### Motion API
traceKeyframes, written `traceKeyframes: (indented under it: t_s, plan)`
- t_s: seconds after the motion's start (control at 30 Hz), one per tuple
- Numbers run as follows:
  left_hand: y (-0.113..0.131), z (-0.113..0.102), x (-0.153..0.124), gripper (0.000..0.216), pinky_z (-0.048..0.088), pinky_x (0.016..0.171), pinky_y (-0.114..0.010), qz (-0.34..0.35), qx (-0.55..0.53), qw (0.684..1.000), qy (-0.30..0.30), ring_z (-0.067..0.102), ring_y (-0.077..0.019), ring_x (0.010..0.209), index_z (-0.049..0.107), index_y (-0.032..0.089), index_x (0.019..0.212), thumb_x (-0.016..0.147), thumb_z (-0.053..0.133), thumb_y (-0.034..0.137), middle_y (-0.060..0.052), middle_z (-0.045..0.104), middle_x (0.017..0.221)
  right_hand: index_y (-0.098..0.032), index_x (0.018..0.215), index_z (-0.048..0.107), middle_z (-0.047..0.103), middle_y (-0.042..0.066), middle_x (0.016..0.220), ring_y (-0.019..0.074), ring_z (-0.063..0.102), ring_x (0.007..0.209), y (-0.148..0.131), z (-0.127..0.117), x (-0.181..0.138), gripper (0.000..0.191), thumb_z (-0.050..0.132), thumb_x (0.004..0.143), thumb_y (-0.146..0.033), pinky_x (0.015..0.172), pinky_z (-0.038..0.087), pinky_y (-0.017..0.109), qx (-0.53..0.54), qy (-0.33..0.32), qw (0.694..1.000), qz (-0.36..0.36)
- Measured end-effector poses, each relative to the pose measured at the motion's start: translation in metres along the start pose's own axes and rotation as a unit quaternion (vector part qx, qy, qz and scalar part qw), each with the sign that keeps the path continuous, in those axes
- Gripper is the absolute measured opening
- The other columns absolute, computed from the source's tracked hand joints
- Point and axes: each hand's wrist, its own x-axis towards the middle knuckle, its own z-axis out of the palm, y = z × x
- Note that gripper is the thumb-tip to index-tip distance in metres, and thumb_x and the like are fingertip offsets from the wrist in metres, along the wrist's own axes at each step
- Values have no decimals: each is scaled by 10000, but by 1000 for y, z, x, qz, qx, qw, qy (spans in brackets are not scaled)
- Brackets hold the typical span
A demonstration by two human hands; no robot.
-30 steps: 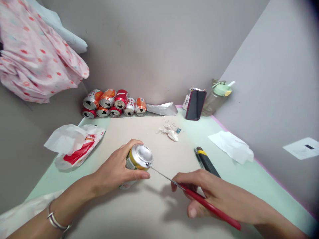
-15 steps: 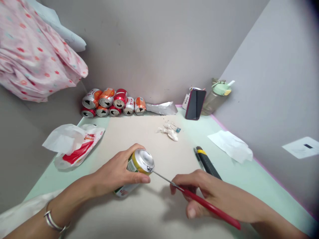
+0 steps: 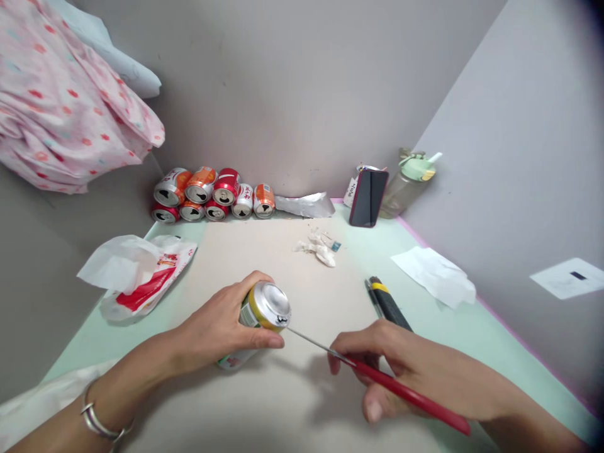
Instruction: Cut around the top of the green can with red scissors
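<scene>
Holding one can (image 3: 267, 307) is left hand (image 3: 217, 324); one tool (image 3: 380, 378), right hand (image 3: 406, 355).

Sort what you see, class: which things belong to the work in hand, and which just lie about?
In use:
- can, in the left hand
- red-handled tool, in the right hand

Seemingly not involved:
- phone
- bottle
- tissue pack
- white paper

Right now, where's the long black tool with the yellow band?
In the head view, the long black tool with the yellow band lies right of centre, just beyond the bare right hand and left of the white paper sheet.
</scene>
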Motion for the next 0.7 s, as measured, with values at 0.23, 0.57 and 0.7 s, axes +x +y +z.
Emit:
traceKeyframes:
  t_s: [0.23, 0.57, 0.7]
  plan:
    - [-1, -1, -1, 490, 372, 787, -300, 6, -7, 1000, 12, 530, -224, 918, 531, 241, 1089, 705, 766, 434, 6, 615, 984, -208, 1013, 661, 600, -21, 770, 157, 446, 716, -1, -1, -1, 545, 604, 845, -723, 619, 343, 228, -2, 13, 1000, 2]
    - [2, 2, -2, 478, 376, 785, -295, 5, -16, 1000, -1, 531, -212, 912, 537, 237, 1092, 699, 771, 378, 16, 612, 978, -198, 986, 642, 529, -41, 754, 136, 391, 700, -1, 3, 3, 473, 644, 863, -655, 579, 300, 218, 26, 6, 1000, 1]
    - [3, 3, -2, 467, 381, 772, -296, -5, -37, 999, -6, 542, -210, 885, 538, 233, 1080, 707, 758, 408, 17, 623, 942, -193, 870, 580, 380, -70, 690, 114, 293, 651, -3, 9, 6, 431, 610, 907, -621, 547, 247, 227, 51, 12, 999, 11]
